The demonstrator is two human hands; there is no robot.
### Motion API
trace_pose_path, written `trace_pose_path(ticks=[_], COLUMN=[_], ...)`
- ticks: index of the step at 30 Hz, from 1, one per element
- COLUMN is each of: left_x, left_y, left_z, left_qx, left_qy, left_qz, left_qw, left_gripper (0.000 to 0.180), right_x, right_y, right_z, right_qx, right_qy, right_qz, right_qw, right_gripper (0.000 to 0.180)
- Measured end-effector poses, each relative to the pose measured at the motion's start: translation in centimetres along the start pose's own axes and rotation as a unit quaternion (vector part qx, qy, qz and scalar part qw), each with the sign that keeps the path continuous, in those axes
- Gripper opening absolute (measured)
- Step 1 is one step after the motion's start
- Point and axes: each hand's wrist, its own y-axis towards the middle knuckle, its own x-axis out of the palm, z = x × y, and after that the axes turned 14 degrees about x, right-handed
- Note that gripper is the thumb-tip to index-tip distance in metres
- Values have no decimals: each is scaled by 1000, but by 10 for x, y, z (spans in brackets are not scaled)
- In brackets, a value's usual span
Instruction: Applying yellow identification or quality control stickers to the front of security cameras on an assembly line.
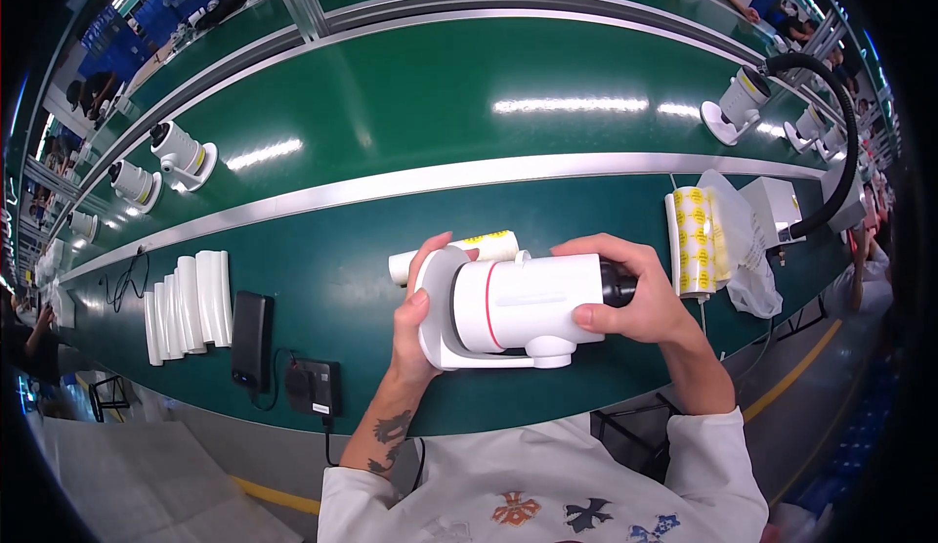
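Between my two hands is a white cylindrical device (pixel 532 299) with a red ring, a black end piece and a swivel bracket on a round base. It lies on its side above the green bench. My left hand (pixel 408 318) grips the round white base at the left. With thumb and fingers, my right hand (pixel 635 294) holds the other end, around the black piece. Just behind the device, a white roll of label sheet (pixel 405 267) with yellow marks lies partly hidden.
Several white rolls (pixel 200 299), a black power bank (pixel 252 341) and a black box with a cable (pixel 315 387) lie at left. On the right are a yellow label roll (pixel 694 240) and a white box (pixel 772 209) with a black hose. Similar devices (pixel 183 155) stand on the green conveyor (pixel 410 84).
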Motion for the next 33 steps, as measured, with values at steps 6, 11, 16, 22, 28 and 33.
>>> trace_pose_path(ticks=[6, 11, 16, 22, 28, 33], left_x=[-12, -28, -36, -46, -50, -34], left_y=[12, 17, 24, 26, 53, 77], left_z=[-12, -7, -42, -54, -47, -59], left_qx=[129, 350, 337, 316, 373, 403], left_qy=[121, 590, 689, 720, 676, 648], left_qz=[14, 25, -47, -69, -36, -91], left_qw=[984, 727, 641, 614, 634, 639], left_gripper=[82, 48, 54, 43, 39, 45], right_x=[-22, -70, -123, -106, -13, 28], right_y=[24, 115, 241, 278, 203, 119], right_z=[-16, -82, -57, -24, 38, 102], right_qx=[-41, -120, -47, 6, -184, -147], right_qy=[-31, -277, -387, -298, 42, 106], right_qz=[100, 305, 319, 409, 429, 84], right_qw=[994, 904, 864, 863, 883, 980], right_gripper=[57, 54, 57, 86, 42, 58])
